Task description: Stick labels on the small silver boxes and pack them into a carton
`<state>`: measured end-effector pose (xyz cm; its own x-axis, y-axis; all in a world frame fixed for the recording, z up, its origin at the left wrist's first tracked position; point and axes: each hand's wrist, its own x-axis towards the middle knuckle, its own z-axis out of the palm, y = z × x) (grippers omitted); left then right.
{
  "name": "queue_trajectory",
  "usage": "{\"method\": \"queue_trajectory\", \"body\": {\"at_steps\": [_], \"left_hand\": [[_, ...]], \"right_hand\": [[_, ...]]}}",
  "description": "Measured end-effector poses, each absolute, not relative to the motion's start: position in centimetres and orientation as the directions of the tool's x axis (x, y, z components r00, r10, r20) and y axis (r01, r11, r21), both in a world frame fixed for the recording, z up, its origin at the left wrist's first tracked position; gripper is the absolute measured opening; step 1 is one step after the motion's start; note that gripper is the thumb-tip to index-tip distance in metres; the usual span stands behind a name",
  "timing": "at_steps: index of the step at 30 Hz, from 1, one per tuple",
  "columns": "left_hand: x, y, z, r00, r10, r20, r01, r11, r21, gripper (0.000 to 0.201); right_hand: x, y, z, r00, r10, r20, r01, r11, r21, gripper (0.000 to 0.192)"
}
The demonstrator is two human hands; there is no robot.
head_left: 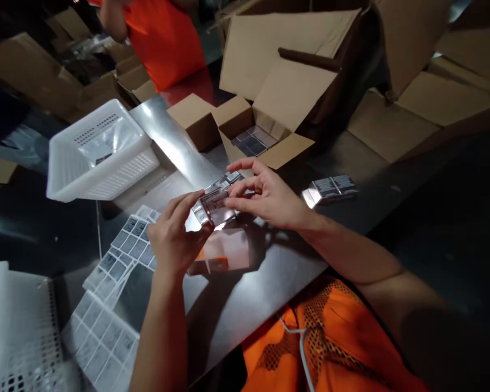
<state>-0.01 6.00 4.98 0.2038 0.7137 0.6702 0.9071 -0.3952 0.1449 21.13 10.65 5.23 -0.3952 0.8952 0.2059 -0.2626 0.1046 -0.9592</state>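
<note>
Both my hands hold a small shiny wrapped box (215, 207) just above the steel table (245, 288). My left hand (175, 234) grips its near left end with thumb and fingers. My right hand (265, 193) pinches its far right side, fingers partly spread. A second similar pack (232, 177) shows just behind the held one. Sheets of printed labels (124, 247) lie on the table below my left hand. Another wrapped pack (330, 188) lies on the table to the right.
A small open cardboard box (245, 128) with packs inside stands behind my hands. A white perforated basket (100, 149) holding a plastic bag sits at left, another basket (16, 332) at the near left. Large open cartons (294, 65) fill the back. A person in orange (163, 32) stands beyond.
</note>
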Motion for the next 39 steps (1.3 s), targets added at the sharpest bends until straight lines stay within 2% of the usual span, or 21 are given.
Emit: {"method": "queue_trajectory", "body": {"at_steps": [6, 14, 25, 29, 32, 34, 35, 37, 39], "left_hand": [[0.6, 5.9, 5.1, 0.209, 0.681, 0.702, 0.908, -0.402, 0.120, 0.048], [0.8, 5.7, 5.1, 0.198, 0.689, 0.697, 0.920, -0.375, 0.109, 0.046], [0.9, 5.7, 5.1, 0.265, 0.641, 0.721, 0.906, -0.420, 0.040, 0.048], [1.3, 5.6, 5.0, 0.233, 0.664, 0.711, 0.921, -0.386, 0.059, 0.044], [1.2, 5.6, 5.1, 0.088, 0.724, 0.684, 0.947, -0.274, 0.169, 0.045], [0.7, 5.7, 5.5, -0.066, 0.755, 0.652, 0.950, -0.153, 0.274, 0.049], [0.3, 5.8, 5.7, -0.142, 0.754, 0.642, 0.942, -0.095, 0.321, 0.050], [-0.3, 6.0, 6.1, -0.266, 0.732, 0.627, 0.919, -0.004, 0.395, 0.050], [-0.8, 6.2, 6.5, -0.354, 0.704, 0.616, 0.890, 0.052, 0.452, 0.051]], "right_hand": [[21.1, 10.6, 5.1, -0.364, 0.913, 0.182, -0.195, 0.116, -0.974, 0.061], [21.1, 10.4, 5.4, -0.345, 0.923, 0.172, -0.166, 0.121, -0.979, 0.058], [20.8, 10.2, 5.1, -0.314, 0.928, 0.199, -0.126, 0.167, -0.978, 0.053], [20.5, 10.7, 4.5, -0.206, 0.941, 0.270, -0.050, 0.265, -0.963, 0.054], [20.8, 11.4, 4.2, -0.056, 0.929, 0.367, 0.062, 0.370, -0.927, 0.058], [20.9, 11.5, 4.2, -0.050, 0.877, 0.478, 0.104, 0.480, -0.871, 0.058], [20.9, 11.4, 4.2, -0.115, 0.826, 0.552, 0.108, 0.563, -0.819, 0.054], [20.6, 10.7, 4.3, -0.336, 0.638, 0.692, 0.083, 0.753, -0.653, 0.047], [20.0, 9.9, 4.1, -0.535, 0.423, 0.732, 0.062, 0.883, -0.465, 0.043]]}}
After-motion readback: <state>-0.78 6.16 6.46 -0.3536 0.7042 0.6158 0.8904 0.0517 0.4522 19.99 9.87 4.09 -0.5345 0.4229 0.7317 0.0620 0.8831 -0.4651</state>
